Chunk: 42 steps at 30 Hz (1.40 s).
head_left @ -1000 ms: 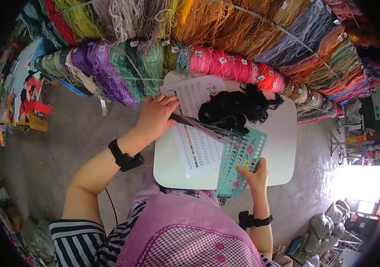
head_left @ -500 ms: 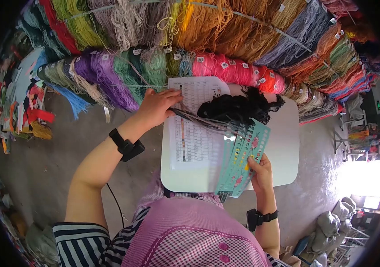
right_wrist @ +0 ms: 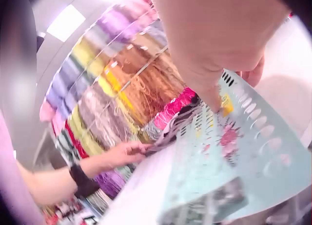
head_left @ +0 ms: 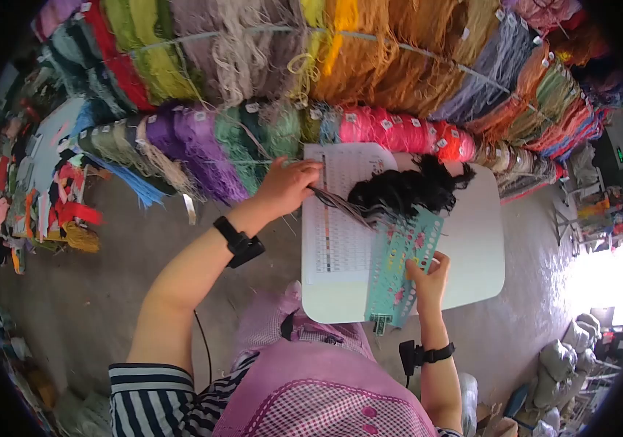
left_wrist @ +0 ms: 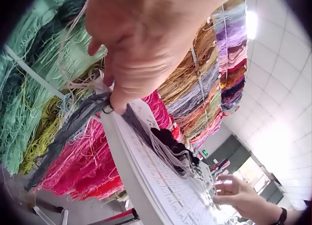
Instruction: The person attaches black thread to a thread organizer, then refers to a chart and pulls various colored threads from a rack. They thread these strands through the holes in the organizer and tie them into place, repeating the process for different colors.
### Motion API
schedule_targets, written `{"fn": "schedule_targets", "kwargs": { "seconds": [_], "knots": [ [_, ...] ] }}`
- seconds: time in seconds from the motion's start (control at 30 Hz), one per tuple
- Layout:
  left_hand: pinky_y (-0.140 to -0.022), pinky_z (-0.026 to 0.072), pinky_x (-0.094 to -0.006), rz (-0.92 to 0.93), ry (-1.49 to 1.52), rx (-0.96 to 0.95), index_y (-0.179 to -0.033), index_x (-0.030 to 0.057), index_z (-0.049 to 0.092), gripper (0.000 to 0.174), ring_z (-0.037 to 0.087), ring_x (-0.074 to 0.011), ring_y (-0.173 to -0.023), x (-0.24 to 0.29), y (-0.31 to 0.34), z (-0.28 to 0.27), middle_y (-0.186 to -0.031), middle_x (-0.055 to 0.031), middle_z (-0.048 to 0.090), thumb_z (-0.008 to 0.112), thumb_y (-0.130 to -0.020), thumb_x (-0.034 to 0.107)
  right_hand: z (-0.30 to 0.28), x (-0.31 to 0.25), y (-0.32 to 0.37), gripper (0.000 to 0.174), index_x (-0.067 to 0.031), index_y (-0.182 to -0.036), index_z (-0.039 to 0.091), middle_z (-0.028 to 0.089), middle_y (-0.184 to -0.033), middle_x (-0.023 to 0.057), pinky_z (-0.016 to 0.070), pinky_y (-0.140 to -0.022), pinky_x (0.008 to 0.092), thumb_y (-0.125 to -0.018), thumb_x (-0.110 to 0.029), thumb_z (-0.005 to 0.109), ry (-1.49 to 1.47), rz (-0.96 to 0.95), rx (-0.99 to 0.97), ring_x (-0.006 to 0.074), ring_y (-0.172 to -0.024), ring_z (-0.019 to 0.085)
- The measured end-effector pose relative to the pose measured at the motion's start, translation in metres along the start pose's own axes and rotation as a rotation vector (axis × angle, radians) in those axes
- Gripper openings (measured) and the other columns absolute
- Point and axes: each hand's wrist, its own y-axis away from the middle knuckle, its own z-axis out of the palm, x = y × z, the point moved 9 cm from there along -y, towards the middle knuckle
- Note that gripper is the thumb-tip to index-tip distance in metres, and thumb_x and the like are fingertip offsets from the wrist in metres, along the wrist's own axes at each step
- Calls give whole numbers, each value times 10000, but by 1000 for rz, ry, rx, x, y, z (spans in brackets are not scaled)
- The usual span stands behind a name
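Note:
The left hand (head_left: 287, 188) pinches a bundle of grey threads (head_left: 341, 206) over the left edge of a printed chart (head_left: 337, 255); in the left wrist view the bundle's grey end (left_wrist: 63, 132) hangs past the table edge. From there the threads run to the teal card (head_left: 392, 284) with rows of holes and pink flowers. The right hand (head_left: 432, 280) grips this card by its right side, thumb on top, as the right wrist view shows on the teal card (right_wrist: 263, 156). A black thread heap (head_left: 399, 191) lies on the chart's upper right, touching the card's top.
A white table (head_left: 472, 240) carries all this. Behind it hang racks of coloured yarn skeins (head_left: 377, 73), with pink skeins (head_left: 377, 127) close to the table's far edge. Cloth scraps (head_left: 71, 211) are piled at the left, and grey sacks (head_left: 559, 360) stand at the lower right.
The table, chart and both hands sit farther right and slightly lower in the head view, and the racks have shifted too. Both hands keep their hold on threads and card.

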Motion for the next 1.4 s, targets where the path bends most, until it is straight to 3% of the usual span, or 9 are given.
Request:
{"fn": "schedule_targets", "kwargs": {
  "seconds": [0.13, 0.3, 0.5, 0.63, 0.77, 0.9, 1.1, 1.23, 1.4],
  "knots": [
    [-931, 387, -539, -13, -12, 85, -857, 86, 560, 126, 584, -282, -1043, -4, -5, 1, -1142, -58, 606, 651, -771, 107, 2, -76, 39, 700, -28, -1320, 446, 507, -1284, 193, 360, -1001, 433, -707, -184, 746, 672, -784, 221, 374, -1206, 442],
    [-704, 474, -456, -223, 71, 248, -847, 77, 548, 156, 614, -333, -861, -13, 4, -26, -877, -120, 619, 669, -769, 136, 46, -64, 38, 592, -85, -1268, 564, 468, -1384, 157, 280, -1056, 494, -731, -280, 720, 893, -1026, -164, 361, -1280, 394],
    [-732, 495, -431, -361, 180, 308, -991, 105, 604, 168, 629, -321, -891, -43, 41, -85, -957, -117, 649, 636, -837, 166, 69, -56, 23, 613, -108, -1265, 568, 466, -1372, 153, 294, -1029, 500, -713, -322, 730, 924, -815, -166, 373, -1259, 382],
    [-688, 532, -346, -324, 98, 647, -1032, 103, 633, 170, 678, -267, -789, -85, 88, -205, -947, -90, 687, 623, -877, 172, 65, -67, 12, 521, -73, -1181, 599, 530, -1271, 157, 344, -973, 496, -705, -242, 726, 863, -881, -71, 382, -1169, 439],
    [-717, 489, -229, -248, 237, 1079, -1019, 38, 631, 168, 605, -85, -798, -158, 133, -335, -910, -23, 667, 562, -884, -34, 75, -100, 12, 360, -54, -1061, 600, 578, -1120, 152, 380, -935, 455, -735, -155, 713, 744, -983, -33, 361, -1060, 500],
    [-774, 502, -245, -159, 548, 1175, -1032, 24, 636, 171, 618, -101, -872, -216, 140, -417, -1007, -30, 660, 526, -915, -34, 142, -152, 40, 205, -37, -917, 656, 650, -919, 120, 425, -874, 415, -720, -80, 698, 633, -977, -25, 327, -921, 578],
    [-794, 483, -227, 101, 476, 982, -1069, 10, 642, 166, 618, -96, -898, -239, 103, -458, -1004, -34, 661, 539, -939, 7, 284, -205, 97, 132, -53, -834, 688, 673, -870, 118, 470, -783, 407, -716, -103, 717, 594, -1112, -190, 321, -854, 615],
    [-694, 483, -229, 13, 439, 1220, -974, 19, 652, 116, 615, -81, -774, -263, 111, -473, -912, -80, 665, 570, -901, -16, 326, -224, 110, 125, -61, -828, 692, 672, -859, 114, 476, -774, 400, -723, -121, 719, 628, -1063, -224, 315, -847, 620],
    [-692, 500, -321, 7, 175, 1239, -914, 60, 659, 118, 619, -255, -812, -239, 114, -472, -959, -66, 599, 666, -802, 23, 355, -243, 120, 111, -68, -825, 691, 672, -855, 97, 477, -768, 400, -741, -140, 703, 712, -1097, -227, 309, -852, 615]
  ]
}}
